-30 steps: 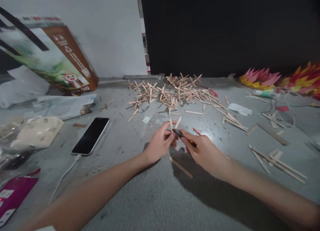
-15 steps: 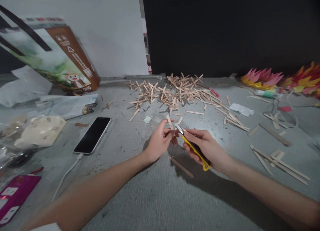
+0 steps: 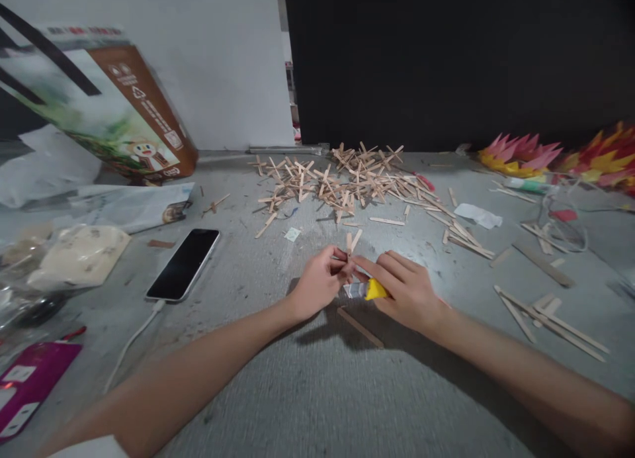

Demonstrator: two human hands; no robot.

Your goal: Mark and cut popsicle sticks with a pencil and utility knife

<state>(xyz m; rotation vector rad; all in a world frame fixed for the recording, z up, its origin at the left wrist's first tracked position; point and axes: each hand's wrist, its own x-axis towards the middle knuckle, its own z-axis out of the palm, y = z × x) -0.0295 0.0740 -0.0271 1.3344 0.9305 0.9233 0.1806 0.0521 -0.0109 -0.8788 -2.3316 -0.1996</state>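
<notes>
Between the fingertips of my left hand (image 3: 316, 280) are small wooden craft sticks (image 3: 349, 242), their upper ends spread in a V. My right hand (image 3: 413, 291) is closed around a yellow utility knife (image 3: 377, 290), whose metal end points left beneath the sticks. The right index finger reaches to the sticks and seems to press where they meet. Most of the knife handle is hidden by the palm. Below both hands a single brown stick (image 3: 360, 327) lies on the grey table.
Behind the hands is a pile of crossed sticks (image 3: 322, 183). Loose sticks (image 3: 550, 322) lie at right, near paper flame shapes (image 3: 518, 155). On the left are a phone (image 3: 183, 265) on a cable, a purple box (image 3: 37, 385) and a printed bag (image 3: 143, 120).
My right hand has turned and moved in against the sticks, swinging the knife from pointing up-left to lying nearly level. The sticks have drawn together in my left fingertips.
</notes>
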